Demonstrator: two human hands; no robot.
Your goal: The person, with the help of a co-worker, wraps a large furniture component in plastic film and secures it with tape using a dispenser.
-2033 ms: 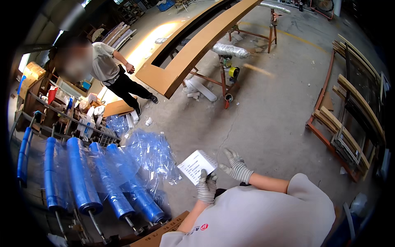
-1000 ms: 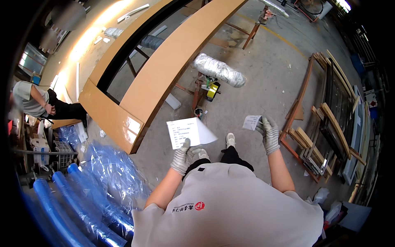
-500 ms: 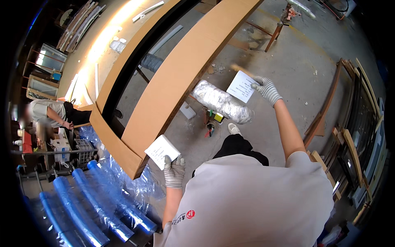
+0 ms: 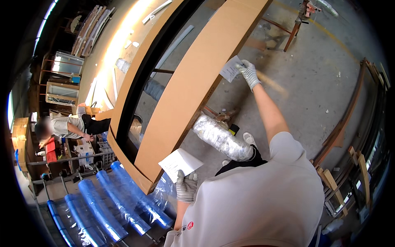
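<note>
My left hand (image 4: 186, 187), in a striped grey glove, grips a stack of white paper labels (image 4: 181, 162) beside the near end of a long cardboard-covered frame (image 4: 181, 99). The thumb lies on top of the stack. In the gloved fingers of my right hand (image 4: 249, 75) is a single white label (image 4: 231, 69) with dark print. This label lies against or just over the right edge of the frame's cardboard; whether it touches I cannot tell. Below the frame runs a padded support bar (image 4: 222, 138) wrapped in clear shiny film.
Rolls of blue film (image 4: 103, 210) hang on a rack at the lower left. A co-worker (image 4: 68, 125) stands beyond it at the left. Long wooden and metal profiles (image 4: 345, 119) lean at the right. A rusty metal stand (image 4: 293, 35) is at the upper right.
My right hand has moved left and away from me, bringing its label from above the floor to the frame's edge. The top sheet of the left hand's stack now spreads wider. The view has shifted.
</note>
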